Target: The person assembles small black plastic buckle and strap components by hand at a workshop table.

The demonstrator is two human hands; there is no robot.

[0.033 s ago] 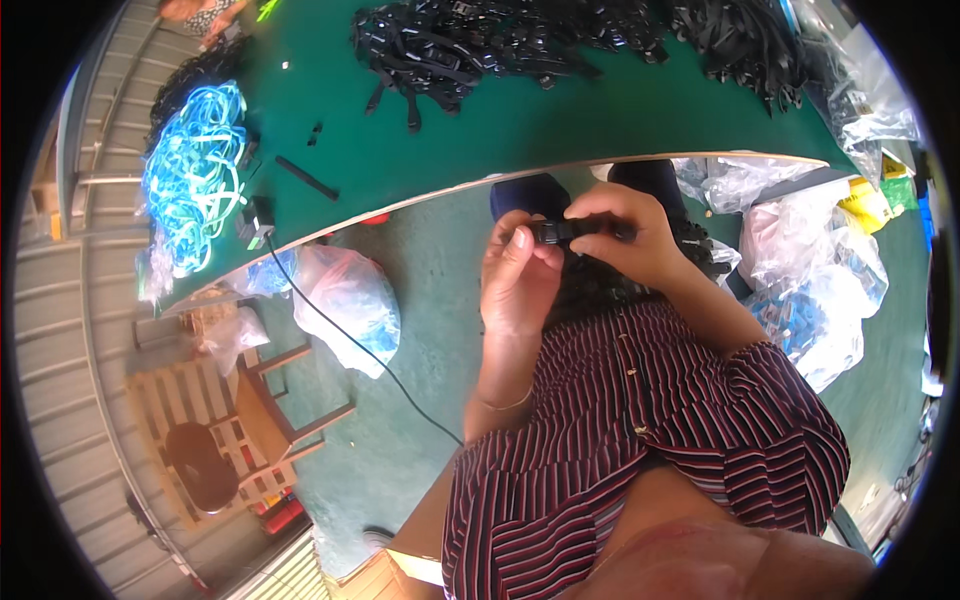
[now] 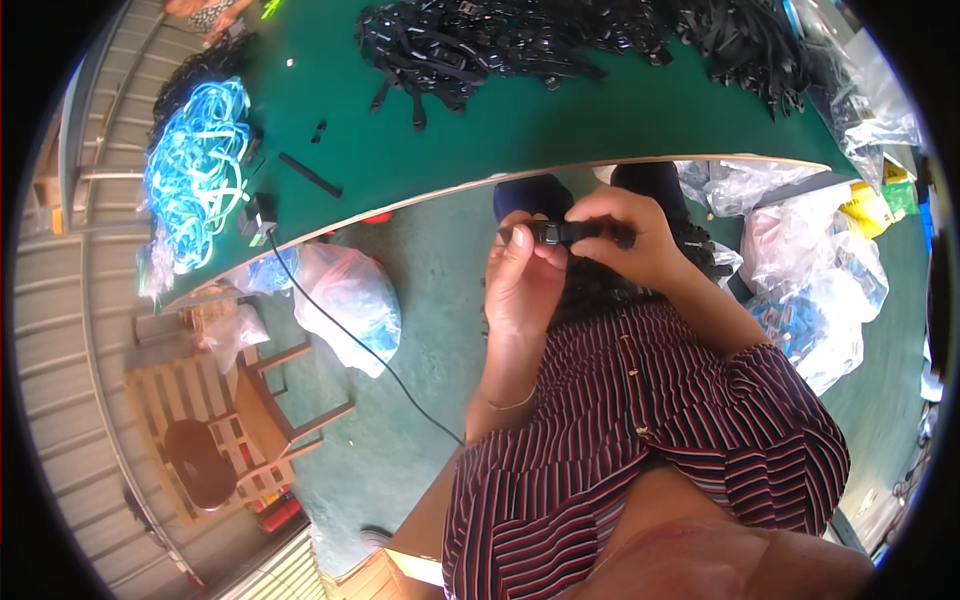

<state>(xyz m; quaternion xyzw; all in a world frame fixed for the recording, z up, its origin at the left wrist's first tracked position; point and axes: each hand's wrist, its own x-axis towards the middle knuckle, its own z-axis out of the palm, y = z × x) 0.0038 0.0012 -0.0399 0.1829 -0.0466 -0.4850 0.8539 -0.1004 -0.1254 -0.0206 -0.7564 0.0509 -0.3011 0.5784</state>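
A black strap with a plastic buckle (image 2: 549, 233) is held in front of my body, above my lap. My left hand (image 2: 522, 285) grips its left end between thumb and fingers. From the other side my right hand (image 2: 640, 240) pinches the strap close to the buckle, and part of the strap is hidden inside that hand. Beneath both hands, a heap of black straps (image 2: 600, 292) lies across my lap, partly covered by my hands.
The green table (image 2: 560, 125) edge curves just beyond my hands. On it lie black straps (image 2: 480, 45), blue cords (image 2: 197, 175), a black rod (image 2: 310, 175) and a small black device (image 2: 258, 218) with a cable. Plastic bags (image 2: 345, 300) and a wooden chair (image 2: 265, 410) stand left.
The whole view has shifted very slightly. Both hands keep the same hold on the black buckle strap.
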